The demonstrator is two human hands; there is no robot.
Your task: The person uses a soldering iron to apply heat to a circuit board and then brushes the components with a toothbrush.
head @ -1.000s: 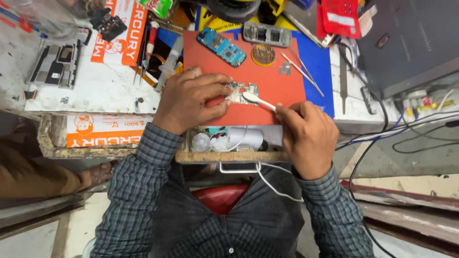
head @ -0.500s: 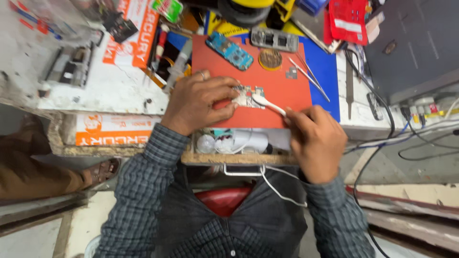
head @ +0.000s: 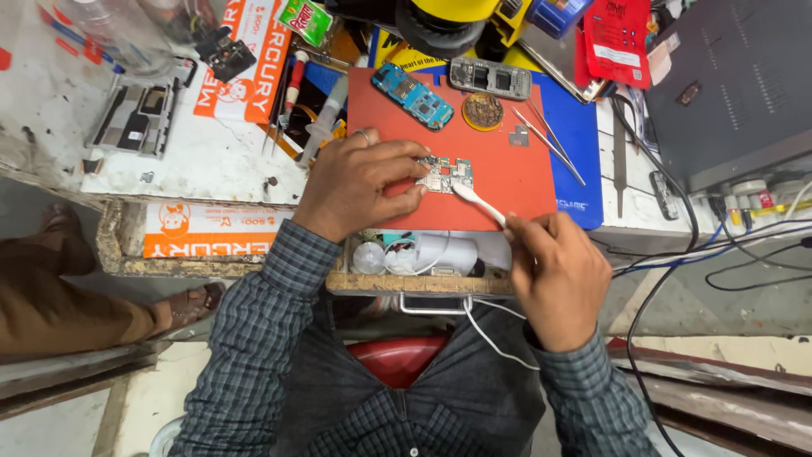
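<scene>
My left hand (head: 359, 186) presses a small green and silver circuit board (head: 447, 174) down on a red work mat (head: 507, 169), fingertips pinching its left edge. My right hand (head: 558, 267) grips a white brush-like tool (head: 479, 201) whose tip rests on the board's lower right corner. A ring sits on one finger of the left hand. Both forearms wear a dark checked shirt.
On the mat's far side lie a blue circuit board (head: 414, 95), a grey phone frame (head: 491, 78), a round brown pad (head: 483, 110) and tweezers (head: 554, 140). An open drawer (head: 423, 258) below holds white parts. Cables (head: 710, 245) trail right. Another person's leg (head: 76, 305) is at left.
The view has shifted slightly; my right hand has slid a little right and down, and the brush tip stays on the board. The left hand keeps holding the board.
</scene>
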